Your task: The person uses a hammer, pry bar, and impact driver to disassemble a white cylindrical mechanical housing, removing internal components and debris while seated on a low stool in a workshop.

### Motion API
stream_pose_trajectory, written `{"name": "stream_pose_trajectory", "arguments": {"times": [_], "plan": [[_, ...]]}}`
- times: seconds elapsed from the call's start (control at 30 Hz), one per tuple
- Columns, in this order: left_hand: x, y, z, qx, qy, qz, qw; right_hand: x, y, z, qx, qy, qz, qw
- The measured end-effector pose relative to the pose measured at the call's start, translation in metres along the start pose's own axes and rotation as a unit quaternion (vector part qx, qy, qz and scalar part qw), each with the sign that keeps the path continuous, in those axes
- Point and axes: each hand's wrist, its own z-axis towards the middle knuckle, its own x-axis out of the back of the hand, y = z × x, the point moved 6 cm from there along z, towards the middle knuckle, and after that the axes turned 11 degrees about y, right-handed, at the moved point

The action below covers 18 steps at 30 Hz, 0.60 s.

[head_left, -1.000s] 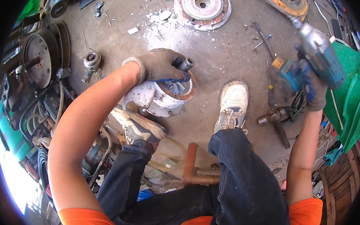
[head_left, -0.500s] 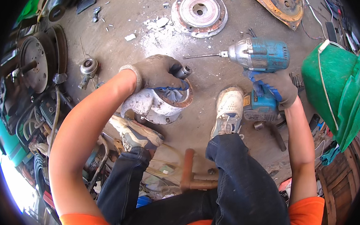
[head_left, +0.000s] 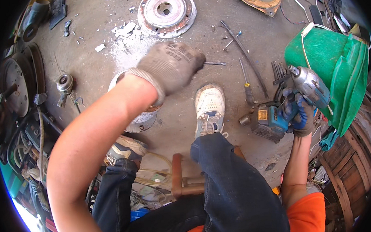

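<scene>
My left hand, in a grey-brown glove, is closed in a fist in front of me, slightly blurred. A thin metal bit sticks out of it to the right. Whether a socket is also in that palm is hidden. Behind my wrist and forearm, a whitish round metal housing on the floor is mostly covered. My gloved right hand is wrapped around the handle of a teal cordless impact wrench. The wrench is tilted, its bare square drive facing up and left beside the green bucket, its battery low at left.
A round whitish flanged plate lies at the far side by white flakes. A screwdriver and a dark rod lie on the floor. A green bucket stands at right; wheels and machine parts crowd the left.
The bit has left the impact wrench and is now in my left hand, which has risen off the housing. My right hand has turned the wrench and drawn it right, toward the bucket.
</scene>
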Motion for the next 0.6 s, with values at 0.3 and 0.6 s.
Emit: {"name": "stream_pose_trajectory", "arguments": {"times": [0.3,0.6], "plan": [[-0.067,0.090,0.033,0.104,0.040,-0.215,0.970,-0.004,0.021,-0.014,-0.034,-0.023,-0.054,0.998],[0.092,-0.074,-0.131,0.370,0.098,-0.238,0.893,-0.147,0.020,0.029,-0.089,-0.238,-0.109,0.961]]}}
